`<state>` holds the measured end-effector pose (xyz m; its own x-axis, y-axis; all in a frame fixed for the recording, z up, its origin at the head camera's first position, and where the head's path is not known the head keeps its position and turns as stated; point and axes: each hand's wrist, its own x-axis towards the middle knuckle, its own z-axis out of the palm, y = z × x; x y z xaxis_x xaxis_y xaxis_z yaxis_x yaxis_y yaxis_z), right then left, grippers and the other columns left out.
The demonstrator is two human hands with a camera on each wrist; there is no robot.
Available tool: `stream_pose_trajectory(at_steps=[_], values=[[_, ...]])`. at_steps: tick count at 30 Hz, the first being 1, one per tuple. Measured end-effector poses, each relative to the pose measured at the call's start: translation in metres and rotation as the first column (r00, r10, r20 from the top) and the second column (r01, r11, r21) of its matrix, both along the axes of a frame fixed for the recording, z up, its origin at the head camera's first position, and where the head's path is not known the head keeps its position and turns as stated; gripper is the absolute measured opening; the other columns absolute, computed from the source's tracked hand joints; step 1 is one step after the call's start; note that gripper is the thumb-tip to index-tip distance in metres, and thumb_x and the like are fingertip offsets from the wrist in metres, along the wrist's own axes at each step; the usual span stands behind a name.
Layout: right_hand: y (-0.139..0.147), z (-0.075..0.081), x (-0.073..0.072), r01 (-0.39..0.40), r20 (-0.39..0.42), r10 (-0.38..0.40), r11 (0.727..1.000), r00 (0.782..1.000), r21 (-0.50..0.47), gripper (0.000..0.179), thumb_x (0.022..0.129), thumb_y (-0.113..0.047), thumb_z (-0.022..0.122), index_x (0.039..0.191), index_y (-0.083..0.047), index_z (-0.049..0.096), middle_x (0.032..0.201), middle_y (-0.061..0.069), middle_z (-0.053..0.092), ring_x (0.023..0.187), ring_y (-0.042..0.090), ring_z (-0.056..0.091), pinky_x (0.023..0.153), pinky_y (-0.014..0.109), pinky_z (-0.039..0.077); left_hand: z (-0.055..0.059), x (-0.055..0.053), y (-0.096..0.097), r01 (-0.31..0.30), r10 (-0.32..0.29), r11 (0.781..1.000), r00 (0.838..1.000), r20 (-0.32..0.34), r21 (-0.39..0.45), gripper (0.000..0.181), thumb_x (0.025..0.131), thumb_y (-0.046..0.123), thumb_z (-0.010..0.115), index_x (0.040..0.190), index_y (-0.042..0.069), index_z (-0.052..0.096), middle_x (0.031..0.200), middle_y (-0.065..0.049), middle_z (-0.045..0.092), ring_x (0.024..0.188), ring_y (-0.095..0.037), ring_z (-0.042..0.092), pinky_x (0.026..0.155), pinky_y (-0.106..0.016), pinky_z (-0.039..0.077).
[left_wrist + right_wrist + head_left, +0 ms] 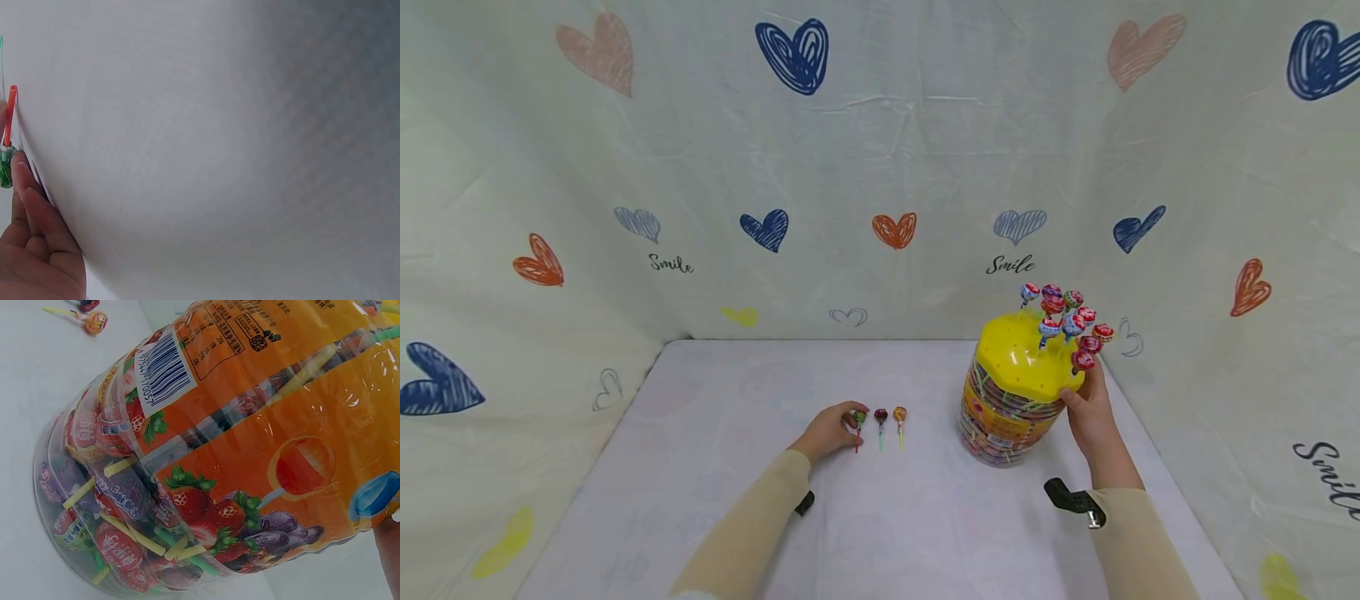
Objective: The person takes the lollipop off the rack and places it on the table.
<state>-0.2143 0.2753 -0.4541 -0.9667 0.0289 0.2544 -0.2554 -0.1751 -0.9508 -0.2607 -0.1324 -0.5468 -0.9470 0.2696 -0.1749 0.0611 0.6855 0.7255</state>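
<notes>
On the white table, my left hand (833, 431) is at a green-wrapped lollipop (860, 416), its thumb and fingers around it. The left wrist view has this lollipop (6, 164) at its left edge, red stick upward, with fingertips touching the wrapped head and the thumb beside the stick. Right of it lie a dark red lollipop (881, 414) and an orange one (900, 413). My right hand (1088, 408) grips a large clear jar (1000, 412) by its upper right side, just under the yellow lid (1018, 350). The jar leans to the right, filled with wrapped lollipops.
Several lollipops (1072, 325) stand upright in holes on the right part of the lid. A curtain (895, 150) printed with hearts hangs behind the table (722, 375) and along both sides. Black wrist devices (1070, 497) sit at both cuffs.
</notes>
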Motion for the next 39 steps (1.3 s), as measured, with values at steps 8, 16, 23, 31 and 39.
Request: stream_pose_trajectory(at_steps=[8, 16, 23, 31, 39], values=[[0.0001, -0.0002, -0.0007, -0.003, -0.012, 0.003, 1.000, 1.000, -0.010, 0.070, 0.099, -0.005, 0.052, 0.155, -0.029, 0.017, 0.158, 0.004, 0.017, 0.140, 0.018, 0.024, 0.109, 0.022, 0.029, -0.0018, 0.0003, -0.0004, 0.006, -0.006, 1.000, 1.000, -0.012, 0.003, 0.056, 0.075, 0.005, 0.083, 0.127, 0.014, 0.062, 0.089, -0.001, 0.060, 0.076, -0.016, 0.053, 0.071, -0.033, 0.046], [0.0009, -0.0013, -0.0006, -0.018, -0.031, 0.017, 1.000, 0.999, -0.017, 0.067, 0.100, -0.006, 0.050, 0.154, -0.028, 0.018, 0.156, 0.004, 0.020, 0.136, 0.012, 0.031, 0.109, 0.021, 0.030, -0.0015, 0.0003, 0.0005, 0.000, 0.000, 1.000, 1.000, -0.009, 0.003, 0.058, 0.076, 0.006, 0.083, 0.129, 0.014, 0.061, 0.087, 0.000, 0.059, 0.074, -0.016, 0.052, 0.070, -0.033, 0.047], [0.0008, -0.0009, -0.0003, -0.007, -0.010, 0.007, 1.000, 1.000, -0.004, 0.067, 0.100, -0.006, 0.050, 0.154, -0.029, 0.017, 0.157, 0.004, 0.019, 0.138, 0.015, 0.027, 0.110, 0.022, 0.029, 0.0007, 0.0010, 0.0025, -0.011, 0.010, 1.000, 1.000, -0.014, -0.013, 0.057, 0.076, 0.007, 0.084, 0.128, 0.014, 0.061, 0.087, 0.000, 0.059, 0.074, -0.016, 0.052, 0.072, -0.034, 0.046], [0.0008, -0.0025, -0.0012, -0.011, -0.024, 0.011, 1.000, 1.000, 0.001, 0.068, 0.100, -0.006, 0.049, 0.155, -0.029, 0.016, 0.157, 0.004, 0.019, 0.139, 0.015, 0.027, 0.107, 0.020, 0.032, 0.0004, 0.0018, 0.0019, -0.019, 0.018, 1.000, 1.000, -0.018, -0.017, 0.057, 0.075, 0.009, 0.084, 0.128, 0.014, 0.061, 0.087, 0.000, 0.059, 0.074, -0.015, 0.052, 0.072, -0.033, 0.046], [0.0004, -0.0026, -0.0004, -0.019, -0.038, 0.019, 1.000, 0.999, -0.011, 0.066, 0.100, -0.006, 0.049, 0.154, -0.029, 0.018, 0.155, 0.003, 0.023, 0.137, 0.013, 0.030, 0.107, 0.021, 0.032, -0.0011, 0.0005, 0.0010, -0.006, 0.006, 1.000, 1.000, -0.031, -0.007, 0.058, 0.075, 0.009, 0.084, 0.128, 0.014, 0.061, 0.087, 0.001, 0.059, 0.074, -0.015, 0.052, 0.072, -0.034, 0.046]])
